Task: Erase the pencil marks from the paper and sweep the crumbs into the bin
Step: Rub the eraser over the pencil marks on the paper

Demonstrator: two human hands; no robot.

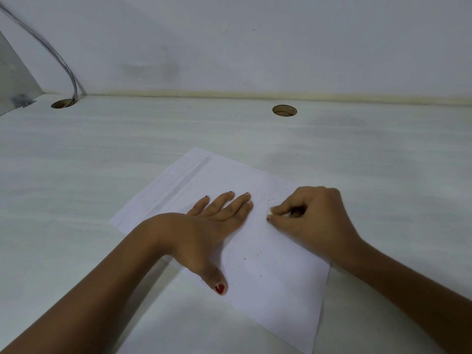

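A white sheet of paper lies at an angle on the pale desk. My left hand presses flat on it with straight fingers and the thumb spread toward me. My right hand is curled just to the right, its fingertips pinching a small whitish eraser against the paper; the eraser is mostly hidden. Small dark crumbs are scattered on the sheet between the hands and lower down. Faint pencil lines run along the paper's far left part. No bin is in view.
The desk meets a white wall at the back. Two round cable holes sit near the wall, one at the left with grey cables running into it, one in the middle. A grey panel stands at the far left.
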